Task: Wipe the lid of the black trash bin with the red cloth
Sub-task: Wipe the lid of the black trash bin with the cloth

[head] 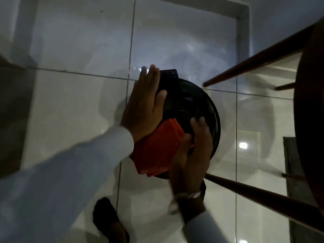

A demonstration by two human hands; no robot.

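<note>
I look straight down on the round black trash bin lid (201,102), which stands on white floor tiles. A folded red cloth (157,148) lies over the lid's near-left part. My left hand (143,106) is flat with its fingers stretched out along the lid's left edge, and its heel is on the cloth. My right hand (194,151) is blurred. It grips the cloth's right edge with the thumb on the fabric, and its fingers reach onto the lid's middle. The hands hide the near part of the lid.
Two dark wooden stool legs (254,67) (263,199) slant in from the right, close to the bin, under a round seat (310,120). My foot in a dark slipper (108,221) stands just near of the bin. A dark mat (291,172) lies at the right.
</note>
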